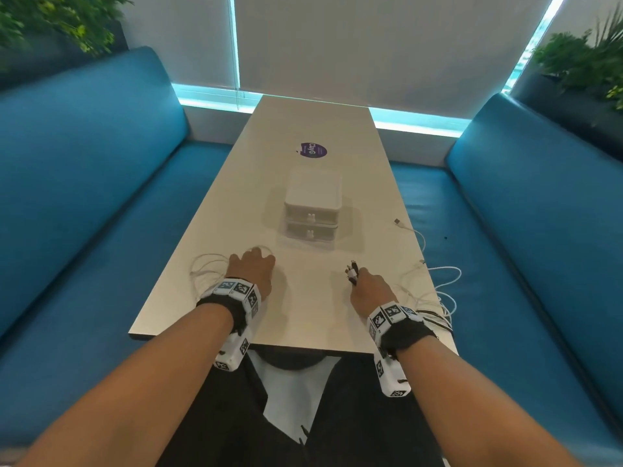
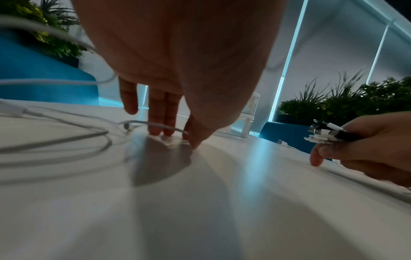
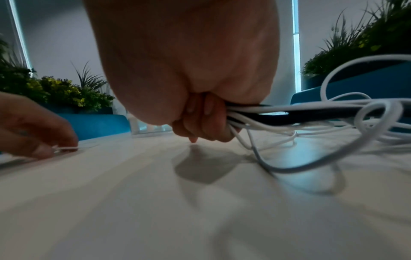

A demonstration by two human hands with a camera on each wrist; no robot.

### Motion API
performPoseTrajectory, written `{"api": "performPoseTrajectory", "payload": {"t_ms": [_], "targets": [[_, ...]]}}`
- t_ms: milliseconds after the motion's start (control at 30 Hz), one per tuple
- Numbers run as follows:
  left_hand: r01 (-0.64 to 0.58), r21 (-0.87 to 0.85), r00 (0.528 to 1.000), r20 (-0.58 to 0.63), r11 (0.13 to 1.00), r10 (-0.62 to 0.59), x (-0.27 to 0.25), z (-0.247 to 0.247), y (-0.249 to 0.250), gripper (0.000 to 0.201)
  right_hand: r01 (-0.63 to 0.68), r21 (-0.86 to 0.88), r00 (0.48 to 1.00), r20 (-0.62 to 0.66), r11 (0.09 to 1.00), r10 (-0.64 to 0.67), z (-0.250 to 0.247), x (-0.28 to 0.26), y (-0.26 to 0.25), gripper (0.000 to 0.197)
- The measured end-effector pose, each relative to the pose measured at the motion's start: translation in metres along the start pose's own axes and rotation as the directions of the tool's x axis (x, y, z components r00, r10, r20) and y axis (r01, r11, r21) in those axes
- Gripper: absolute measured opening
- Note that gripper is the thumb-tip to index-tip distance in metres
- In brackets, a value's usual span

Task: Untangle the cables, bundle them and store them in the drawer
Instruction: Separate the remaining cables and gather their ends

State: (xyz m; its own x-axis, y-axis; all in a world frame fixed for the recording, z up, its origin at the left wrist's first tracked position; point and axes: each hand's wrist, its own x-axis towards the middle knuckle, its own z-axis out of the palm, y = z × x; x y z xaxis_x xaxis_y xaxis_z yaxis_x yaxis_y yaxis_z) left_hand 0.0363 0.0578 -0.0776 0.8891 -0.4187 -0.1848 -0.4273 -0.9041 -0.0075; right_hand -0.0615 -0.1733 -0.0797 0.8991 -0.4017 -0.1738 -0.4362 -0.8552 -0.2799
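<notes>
Right hand [image 1: 369, 291] grips cable ends [image 1: 352, 272]; left hand [image 1: 252, 274], fingers straight, presses white cable [image 1: 207, 267]. Gathering step; next, pinch that end.

The thin white cable [image 1: 209, 267] looped beside the left hand [image 1: 252, 272] partly hides under that hand. The right hand [image 3: 200, 116] closes over the middle of the white and black cables [image 3: 311, 114], and their loops run off the picture's right edge. The plug ends [image 1: 351, 272] poking out past that hand's fingers are too small to tell apart.
</notes>
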Motion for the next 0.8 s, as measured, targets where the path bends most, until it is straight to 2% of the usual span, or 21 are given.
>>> {"api": "performPoseTrajectory", "payload": {"t_ms": [100,167,233,267,367,433,567,633,733,800], "targets": [[-0.168,-0.122,0.986,-0.001,0.978,0.170,-0.002,-0.001,0.014,0.043,0.009,0.003,1.000,0.010,1.000,-0.009,0.004,-0.004,0.001,0.025],[-0.223,-0.157,0.974,0.013,0.962,0.227,-0.004,0.000,0.026,0.034,0.006,0.014,1.000,0.010,1.000,-0.006,0.005,-0.004,0.000,0.024],[-0.199,-0.173,0.979,0.015,0.965,0.204,-0.005,0.000,0.035,0.017,-0.006,0.013,1.000,0.023,1.000,0.005,0.004,-0.003,0.001,0.025],[-0.165,-0.187,0.985,0.015,0.968,0.171,-0.003,-0.001,0.038,0.021,-0.012,0.013,0.999,0.035,1.000,0.011,0.004,-0.003,0.001,0.027],[-0.122,-0.110,0.992,-0.004,0.986,0.122,-0.002,-0.006,0.047,0.049,-0.032,0.040,0.998,0.064,0.999,0.029,0.003,-0.002,0.001,0.028],[-0.125,-0.043,0.992,-0.013,0.991,0.124,-0.004,-0.010,0.054,0.054,-0.050,0.063,0.996,0.083,0.997,0.045,0.000,0.000,-0.001,0.027],[-0.185,-0.204,0.981,0.021,0.961,0.193,-0.003,-0.001,0.065,0.020,-0.066,0.109,0.992,0.111,0.992,0.053,-0.004,0.003,-0.002,0.030],[-0.208,-0.232,0.975,0.026,0.950,0.220,-0.005,0.002,0.072,0.034,-0.062,0.123,0.993,0.107,0.991,0.049,-0.005,0.004,-0.001,0.032],[-0.179,-0.200,0.983,0.008,0.963,0.185,-0.008,0.002,0.080,0.036,-0.060,0.140,0.993,0.106,0.988,0.045,-0.005,0.004,-0.001,0.034],[-0.187,-0.223,0.981,0.012,0.957,0.194,-0.008,0.001,0.081,0.047,-0.056,0.152,0.994,0.102,0.987,0.041,-0.006,0.004,-0.001,0.034]]}}
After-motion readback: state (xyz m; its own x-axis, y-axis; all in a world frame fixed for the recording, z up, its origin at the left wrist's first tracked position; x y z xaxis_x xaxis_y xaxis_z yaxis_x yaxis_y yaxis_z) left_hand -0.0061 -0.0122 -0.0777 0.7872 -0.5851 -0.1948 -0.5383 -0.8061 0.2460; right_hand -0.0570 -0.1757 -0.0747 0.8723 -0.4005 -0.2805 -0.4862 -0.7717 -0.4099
